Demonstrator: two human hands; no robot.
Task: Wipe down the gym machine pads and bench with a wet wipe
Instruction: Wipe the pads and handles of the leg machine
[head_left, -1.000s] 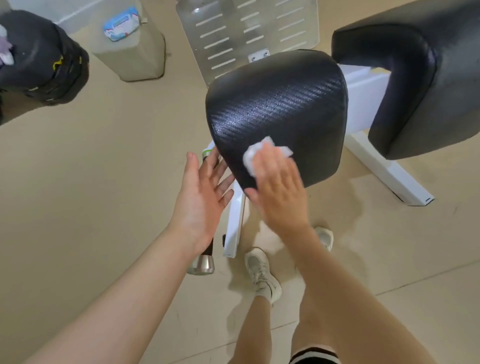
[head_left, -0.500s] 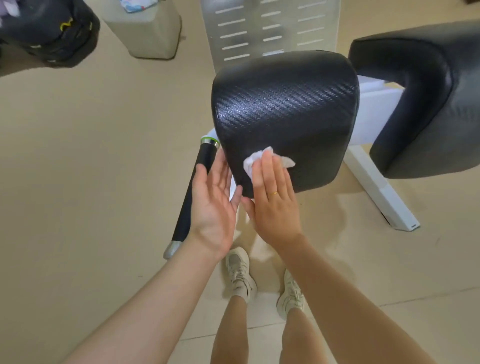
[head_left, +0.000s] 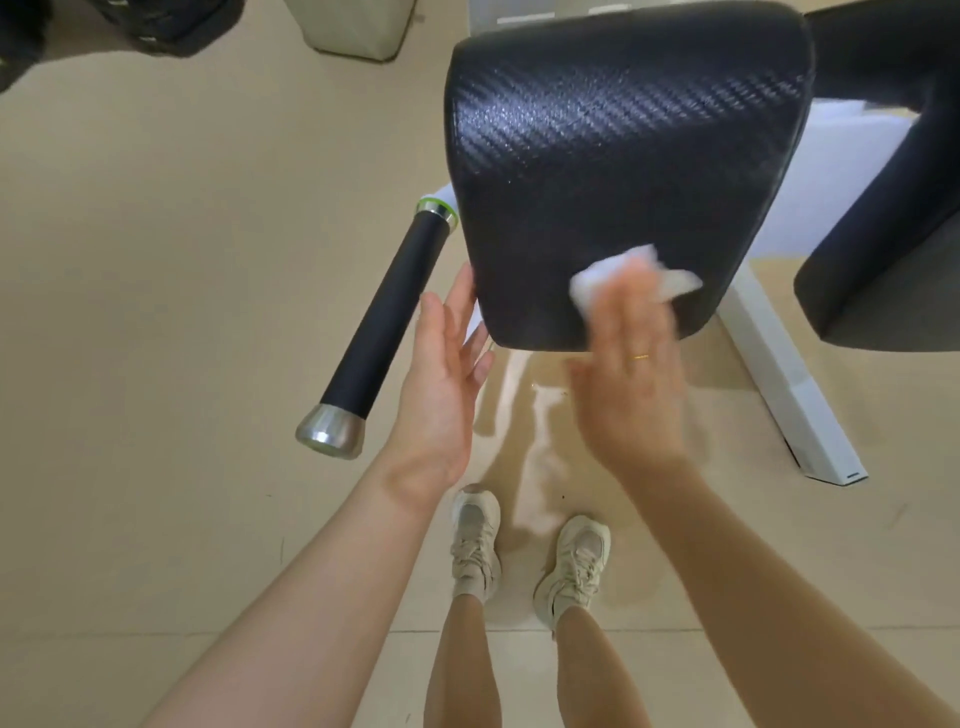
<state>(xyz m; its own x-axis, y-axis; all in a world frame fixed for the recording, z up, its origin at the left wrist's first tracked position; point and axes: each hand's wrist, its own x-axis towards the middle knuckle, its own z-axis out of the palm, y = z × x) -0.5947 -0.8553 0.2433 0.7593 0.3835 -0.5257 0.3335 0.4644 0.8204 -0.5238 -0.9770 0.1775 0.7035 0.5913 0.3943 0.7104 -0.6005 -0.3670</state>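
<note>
A: Where's the wipe?

B: The white wipe (head_left: 631, 278) lies flat on the near face of the black seat pad (head_left: 618, 156), low on it toward its 5 o'clock corner. The right hand (head_left: 631, 384) covers it, fingers stretched out side by side and pressing it against the pad. The hand is blurred, so I cannot tell how tightly the fingers sit together. There is a gold ring on one finger.

A: And the other hand?

B: The left hand (head_left: 444, 379) is open, palm turned toward the pad, fingers loosely spread. Its fingertips (head_left: 465, 283) reach the pad's 7 o'clock corner. It holds nothing.

A: What else is close by?

B: A black handle (head_left: 387, 325) with a silver end cap juts out at 9 o'clock from the left hand. A second black pad (head_left: 883, 208) sits at 3 o'clock, above a white frame (head_left: 779, 358). Two pale sneakers (head_left: 475, 540) stand on the beige floor (head_left: 156, 312) at 6 o'clock.
</note>
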